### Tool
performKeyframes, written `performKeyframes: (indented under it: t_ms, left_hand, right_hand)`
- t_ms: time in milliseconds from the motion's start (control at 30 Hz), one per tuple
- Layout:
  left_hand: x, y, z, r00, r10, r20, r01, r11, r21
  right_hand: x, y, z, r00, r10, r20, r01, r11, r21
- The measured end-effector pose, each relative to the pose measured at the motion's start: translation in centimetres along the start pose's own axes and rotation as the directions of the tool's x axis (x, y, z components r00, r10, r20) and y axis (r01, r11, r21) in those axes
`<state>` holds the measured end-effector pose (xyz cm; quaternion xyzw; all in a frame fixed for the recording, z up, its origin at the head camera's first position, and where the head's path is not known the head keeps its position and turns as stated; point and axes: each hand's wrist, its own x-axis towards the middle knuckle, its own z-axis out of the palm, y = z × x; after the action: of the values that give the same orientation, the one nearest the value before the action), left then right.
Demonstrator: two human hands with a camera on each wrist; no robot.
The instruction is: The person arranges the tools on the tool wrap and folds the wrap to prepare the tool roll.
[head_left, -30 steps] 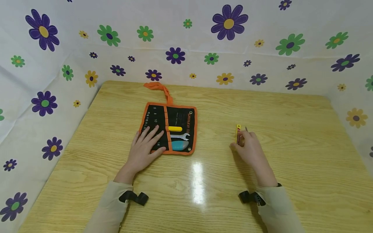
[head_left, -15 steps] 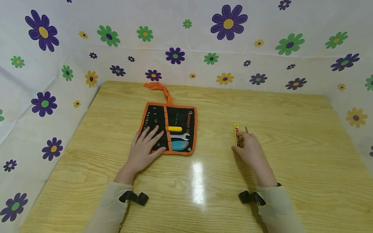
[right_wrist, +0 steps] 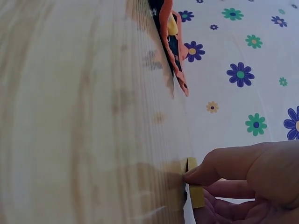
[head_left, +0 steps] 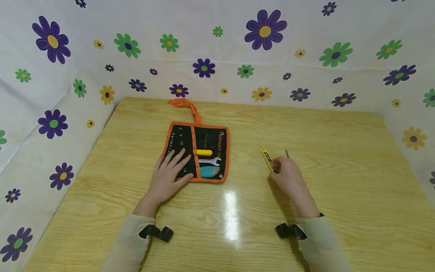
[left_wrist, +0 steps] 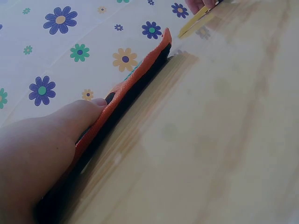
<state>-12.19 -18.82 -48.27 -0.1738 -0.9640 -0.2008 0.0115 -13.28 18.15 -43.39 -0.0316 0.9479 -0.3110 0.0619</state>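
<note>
My left hand (head_left: 170, 172) lies spread flat on a black tool pouch (head_left: 207, 139) with orange trim. From its pockets show a yellow handle (head_left: 204, 152), an open-ended wrench (head_left: 210, 161) and a teal handle (head_left: 210, 172). Off to the right, my right hand (head_left: 289, 177) pinches a slim yellow tool (head_left: 268, 158) with a red label and a hole at its far end. The thumb and fingers hide its near end; its exact kind cannot be told. Just beyond the knuckles pokes a thin grey metal rod (head_left: 287, 153), the rest of it hidden behind the hand.
The wooden table (head_left: 231, 211) carries the pouch, with bare wood between the two hands. An orange strap (head_left: 190, 107) trails from the pouch towards the back edge. A white flowered cloth (head_left: 224, 49) hangs behind the table and along its sides.
The yellow tool has turned in my right hand, its far end swinging left from nearly straight ahead to a slant. My left hand stays on the pouch. The head view has tilted slightly.
</note>
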Motion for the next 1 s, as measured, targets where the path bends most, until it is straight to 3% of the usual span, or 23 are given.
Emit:
performKeyframes:
  t_ms: [700, 1000]
  left_hand:
    - [0.0, -0.1, 0.1, 1.000, 0.001, -0.006, -0.001, 1.000, -0.003]
    - [0.1, -0.2, 0.2, 1.000, 0.003, -0.012, -0.002, 1.000, 0.005]
  right_hand:
    - [1.7, -1.8, 1.7, 0.993, -0.085, -0.076, 0.085, 0.996, -0.009]
    - [2.4, -3.6, 2.6, 0.990, -0.113, -0.088, 0.118, 0.991, 0.062]
